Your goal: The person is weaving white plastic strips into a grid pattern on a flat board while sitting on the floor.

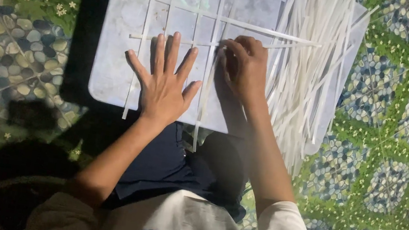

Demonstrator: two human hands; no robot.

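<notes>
White thin flat strips (183, 40) crossed on pale grey board (114, 62), frame centre | left hand (164, 84) splayed flat, pinning | right hand (247, 67) fingers (234, 46) pinching one strip.

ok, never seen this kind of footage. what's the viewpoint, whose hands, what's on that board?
There is one picture, taken by a camera worn on a person's head, looking down at their own bare hands and lap. No machine is involved. A pale rectangular plastic board rests in front of them, over a green floral patterned floor covering. On the board lie thin white strips crossed into a loose grid, with a loose pile of the same white strips at the right. The left hand lies flat, fingers spread, pressing on the grid. The right hand is curled, pinching a strip in the grid.
</notes>
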